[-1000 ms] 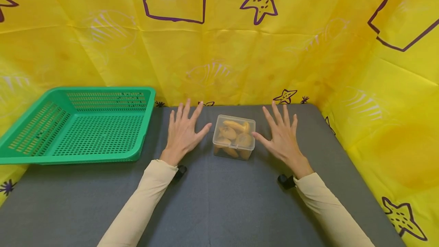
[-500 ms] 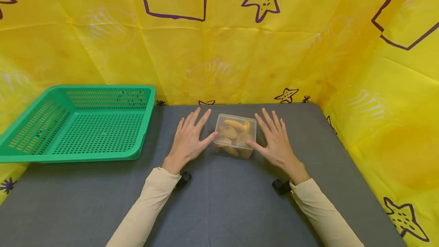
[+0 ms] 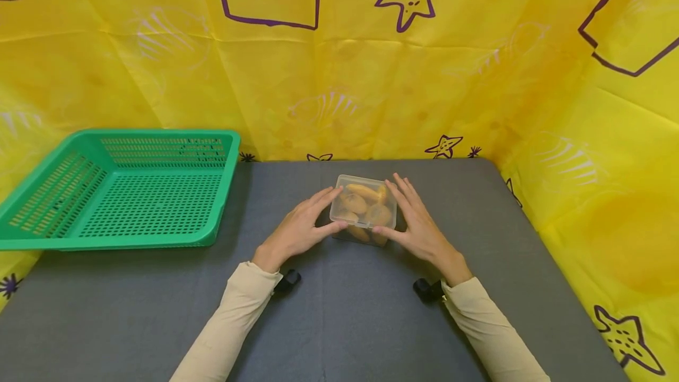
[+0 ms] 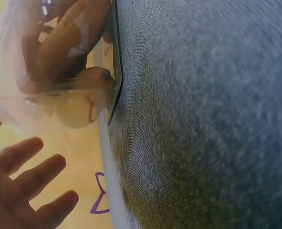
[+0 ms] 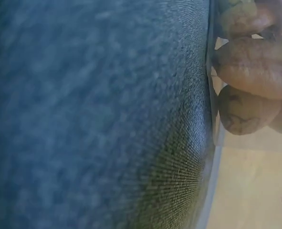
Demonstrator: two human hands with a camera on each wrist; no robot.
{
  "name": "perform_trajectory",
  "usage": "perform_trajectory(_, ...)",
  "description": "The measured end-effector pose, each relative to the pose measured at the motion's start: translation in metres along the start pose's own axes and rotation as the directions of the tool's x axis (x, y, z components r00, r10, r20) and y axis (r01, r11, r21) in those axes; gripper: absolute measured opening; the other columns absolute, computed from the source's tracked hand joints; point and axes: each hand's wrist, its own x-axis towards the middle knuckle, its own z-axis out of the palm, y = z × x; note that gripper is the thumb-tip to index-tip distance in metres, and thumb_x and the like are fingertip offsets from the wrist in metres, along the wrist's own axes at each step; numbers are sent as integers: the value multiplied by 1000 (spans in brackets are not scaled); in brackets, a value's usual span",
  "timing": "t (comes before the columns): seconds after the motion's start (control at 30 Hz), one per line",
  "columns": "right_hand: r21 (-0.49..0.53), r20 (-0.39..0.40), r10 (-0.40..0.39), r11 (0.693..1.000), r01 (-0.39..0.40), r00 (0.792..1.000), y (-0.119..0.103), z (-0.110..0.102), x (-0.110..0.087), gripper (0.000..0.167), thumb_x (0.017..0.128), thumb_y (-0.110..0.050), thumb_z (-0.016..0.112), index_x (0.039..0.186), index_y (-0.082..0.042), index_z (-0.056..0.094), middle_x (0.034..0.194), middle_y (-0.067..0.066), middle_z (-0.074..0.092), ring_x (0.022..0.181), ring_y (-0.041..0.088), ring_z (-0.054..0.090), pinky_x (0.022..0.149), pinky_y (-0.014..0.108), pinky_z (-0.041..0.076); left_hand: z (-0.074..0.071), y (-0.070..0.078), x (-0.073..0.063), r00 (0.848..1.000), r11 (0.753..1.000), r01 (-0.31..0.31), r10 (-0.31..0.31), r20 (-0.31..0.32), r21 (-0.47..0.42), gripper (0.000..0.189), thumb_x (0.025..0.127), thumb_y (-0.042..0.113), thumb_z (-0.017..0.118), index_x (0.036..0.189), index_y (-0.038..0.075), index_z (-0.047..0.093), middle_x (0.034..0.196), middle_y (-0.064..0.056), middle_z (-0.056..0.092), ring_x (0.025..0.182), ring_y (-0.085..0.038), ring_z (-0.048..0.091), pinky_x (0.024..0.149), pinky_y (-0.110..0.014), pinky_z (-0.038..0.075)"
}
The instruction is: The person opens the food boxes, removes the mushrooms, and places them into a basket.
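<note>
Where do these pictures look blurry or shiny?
Head view: mostly sharp, soft shadow beside the green plastic basket; left wrist: grey cloth blurred at right, small white glints on the clear plastic box; right wrist: cloth blurred and bluish at left.

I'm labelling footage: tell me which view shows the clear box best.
The head view: the clear box sits fully in frame, top and front. Left wrist cuts it off at the picture's top; right wrist shows only part, at the right edge.
</note>
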Motion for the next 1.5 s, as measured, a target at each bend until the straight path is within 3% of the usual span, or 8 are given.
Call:
perform_trajectory(0.13, 53, 9, 25, 998, -25, 1000, 0, 3, 1, 103, 82, -49, 78, 160, -29, 14, 168, 5, 6, 153, 38, 14, 111, 70, 28, 2, -1, 0, 1000, 1000, -7, 7, 4, -30, 76, 90, 63, 59, 155, 37, 30, 159, 3, 38, 146, -26, 38, 114, -56, 35)
perform_trajectory(0.4, 129, -12, 32, 991, -30, 999, 3, 8, 2, 103, 77, -38, 85, 157, -12, 26, 165, 13, 16, 149, 37, 24, 112, 64, 31, 5, -2, 1, 1000, 999, -18, 17, -13, -47, 78, 88, 58, 66, 155, 36, 32, 157, 3, 40, 144, -24, 40, 113, -53, 37)
perform_trajectory(0.7, 206, -37, 40, 978, -32, 999, 4, 12, 3, 102, 74, -30, 89, 155, -11, 31, 163, 13, 19, 149, 36, 25, 114, 63, 29, 7, -3, 2, 999, 999, -22, 20, -44, -47, 72, 89, 55, 66, 153, 36, 36, 155, 2, 44, 142, -24, 44, 112, -53, 39)
perform_trajectory(0.93, 255, -91, 17, 967, 7, 996, 5, 15, 2, 101, 69, -21, 92, 152, -8, 35, 161, 13, 27, 144, 33, 33, 111, 55, 37, 9, -5, 3, 998, 998, -41, 38, -59, -55, 72, 89, 54, 67, 152, 34, 40, 153, 2, 46, 141, -23, 45, 112, -51, 40)
perform_trajectory(1.1, 283, -104, 18, 959, 13, 994, 6, 17, 1, 101, 69, -17, 92, 151, -7, 35, 160, 14, 28, 143, 34, 34, 109, 57, 38, 10, -5, 4, 997, 997, -52, 48, -64, -54, 71, 89, 51, 69, 151, 33, 41, 152, 2, 47, 140, -23, 46, 111, -51, 41)
perform_trajectory(1.33, 308, -99, 34, 951, -1, 995, 6, 18, 1, 100, 69, -13, 91, 151, -5, 34, 159, 19, 27, 144, 36, 32, 109, 60, 37, 12, -1, 4, 992, 997, -70, 69, -107, -9, 70, 88, 47, 72, 150, 30, 44, 152, -9, 44, 135, -33, 49, 105, -57, 44)
perform_trajectory(1.5, 323, -87, 47, 946, -17, 995, 6, 19, 3, 102, 70, -12, 91, 153, -5, 32, 160, 19, 24, 145, 36, 30, 110, 60, 36, 14, 2, 4, 981, 993, -106, 113, -155, 56, 64, 87, 43, 75, 145, 28, 52, 155, -13, 39, 139, -36, 43, 104, -57, 45)
